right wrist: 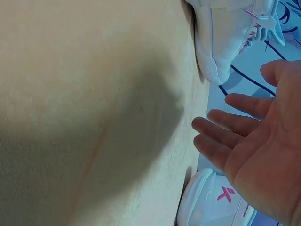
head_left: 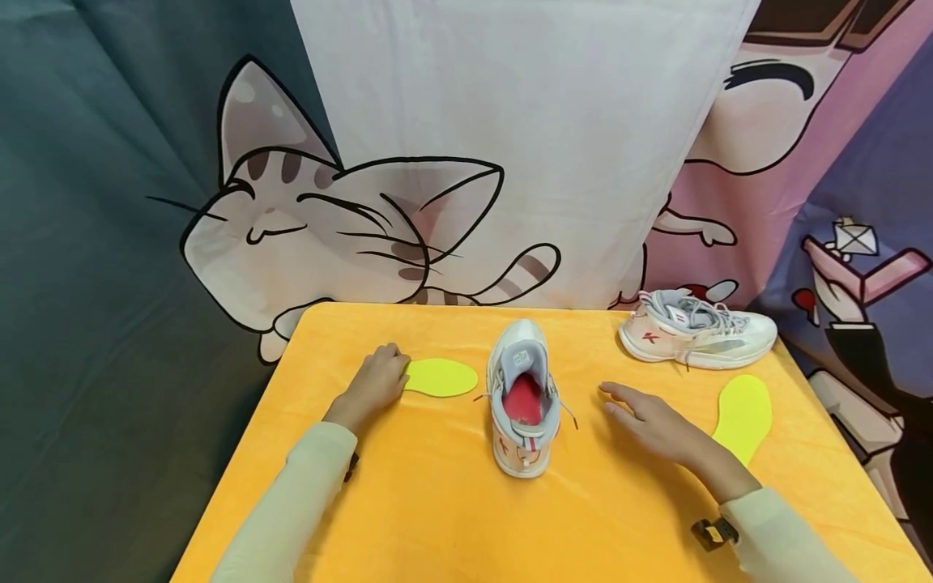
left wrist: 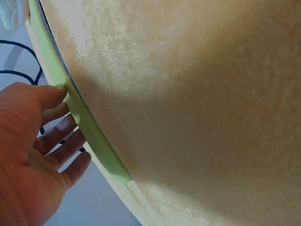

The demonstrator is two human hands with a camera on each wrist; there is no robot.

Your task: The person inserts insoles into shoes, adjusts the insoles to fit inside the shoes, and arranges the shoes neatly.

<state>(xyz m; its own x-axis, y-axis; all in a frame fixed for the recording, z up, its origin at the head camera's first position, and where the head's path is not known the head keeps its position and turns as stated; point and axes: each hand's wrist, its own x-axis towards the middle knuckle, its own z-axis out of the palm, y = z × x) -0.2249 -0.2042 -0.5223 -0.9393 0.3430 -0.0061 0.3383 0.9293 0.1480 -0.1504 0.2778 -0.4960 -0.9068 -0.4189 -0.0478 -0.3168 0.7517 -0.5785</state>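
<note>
A lime-yellow insole point(head_left: 441, 378) lies at the left of the table, its left end covered by my left hand point(head_left: 375, 385). In the left wrist view the thumb and fingers of that hand point(left wrist: 28, 146) pinch the edge of the insole point(left wrist: 96, 139). A white sneaker point(head_left: 523, 344) with a red inside stands upright at the middle, heel toward me and laces loose. My right hand point(head_left: 649, 421) hovers to the right of this sneaker, holding nothing, its fingers extended point(right wrist: 218, 134) in the right wrist view.
A second white sneaker point(head_left: 700, 332) stands at the back right, toe pointing right. Another lime-yellow insole point(head_left: 745, 409) lies beyond my right forearm, partly covered by it. The orange cloth-covered table point(head_left: 437, 518) ends at a cartoon-printed curtain point(head_left: 554, 121).
</note>
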